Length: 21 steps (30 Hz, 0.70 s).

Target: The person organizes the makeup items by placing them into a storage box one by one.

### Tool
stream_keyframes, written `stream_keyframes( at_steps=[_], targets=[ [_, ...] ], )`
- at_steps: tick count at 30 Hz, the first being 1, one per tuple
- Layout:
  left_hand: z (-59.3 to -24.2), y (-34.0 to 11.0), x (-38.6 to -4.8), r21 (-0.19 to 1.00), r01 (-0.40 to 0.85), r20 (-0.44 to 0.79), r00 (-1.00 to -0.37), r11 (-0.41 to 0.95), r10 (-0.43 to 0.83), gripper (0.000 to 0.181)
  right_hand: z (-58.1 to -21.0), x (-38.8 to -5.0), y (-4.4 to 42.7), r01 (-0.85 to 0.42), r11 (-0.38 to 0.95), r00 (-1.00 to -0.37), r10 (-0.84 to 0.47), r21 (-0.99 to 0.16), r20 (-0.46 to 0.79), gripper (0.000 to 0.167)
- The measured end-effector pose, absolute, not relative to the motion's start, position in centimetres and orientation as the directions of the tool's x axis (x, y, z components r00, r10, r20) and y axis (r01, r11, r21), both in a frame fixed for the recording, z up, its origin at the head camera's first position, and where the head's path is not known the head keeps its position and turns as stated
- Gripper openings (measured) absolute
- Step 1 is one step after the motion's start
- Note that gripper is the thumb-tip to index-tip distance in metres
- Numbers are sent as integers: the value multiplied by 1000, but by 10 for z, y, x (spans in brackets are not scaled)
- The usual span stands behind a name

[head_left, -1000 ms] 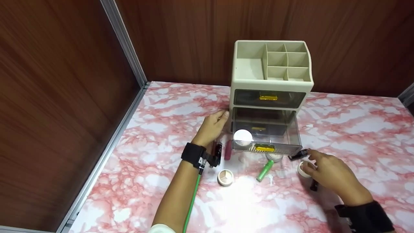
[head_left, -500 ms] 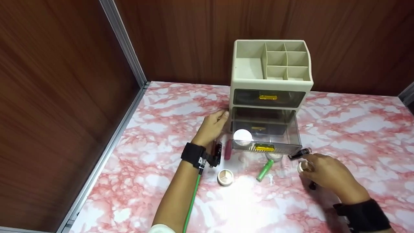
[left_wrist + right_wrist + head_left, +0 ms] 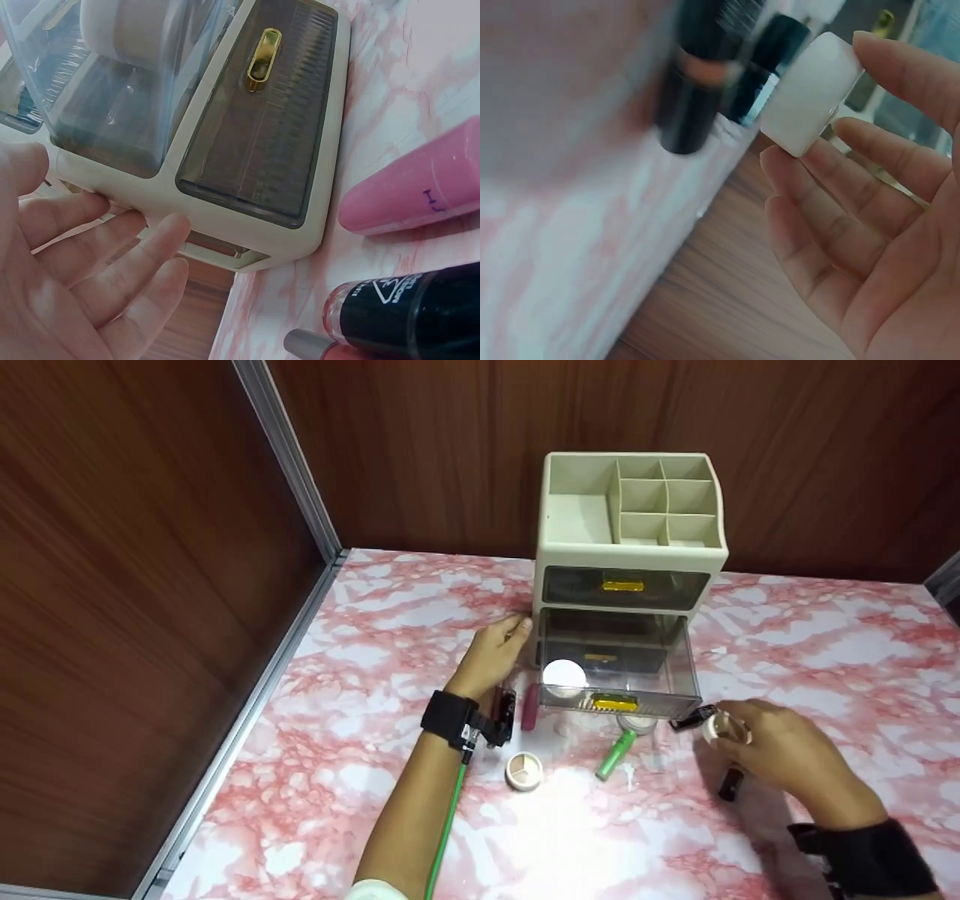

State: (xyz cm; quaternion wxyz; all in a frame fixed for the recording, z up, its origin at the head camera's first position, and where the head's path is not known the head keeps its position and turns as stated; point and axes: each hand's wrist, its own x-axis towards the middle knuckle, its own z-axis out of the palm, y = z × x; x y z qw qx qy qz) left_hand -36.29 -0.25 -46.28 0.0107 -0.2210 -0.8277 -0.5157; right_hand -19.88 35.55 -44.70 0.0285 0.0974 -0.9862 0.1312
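Note:
In the head view my right hand pinches a small round white cosmetic jar between thumb and fingers, just above the table. A black tube lies below that hand, and another black tube lies beside it, near the drawer. My left hand rests against the left side of a cream makeup organizer. Its fingers are fairly straight on the side wall in the left wrist view. The clear middle drawer is pulled out and contains a round white jar.
Around the drawer front lie a pink tube, a dark bottle, a green tube, a pot with a three-part top and a pot partly under the drawer. Wood-patterned panels stand behind.
My right hand has closed its pinch on the white jar, lifted it from the table and shifted slightly right. My left hand and the organizer have stayed put.

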Motion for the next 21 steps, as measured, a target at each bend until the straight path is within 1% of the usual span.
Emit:
stream_keyframes(
  at_steps=[2,6,13,17,21],
  targets=[
    [-463,-3,-363,850,375,245,-903,369,353,48,-437,-199,359,-179,944,-984,-167,-279,68,53],
    [-464,-3,-363,855,373,248,-904,360,347,48,-417,-199,367,-132,943,-990,-112,-305,80,60],
    [-464,-2,-363,860,369,247,-905,351,346,47,-390,-198,371,-157,947,-960,-79,-279,270,45],
    [-463,-2,-363,860,369,246,-905,352,347,47,-377,-198,366,-157,946,-953,-69,-285,296,46],
    [-463,-1,-363,859,363,237,-907,362,349,48,-366,-201,357,-182,945,-940,-86,-270,331,46]
  ],
)
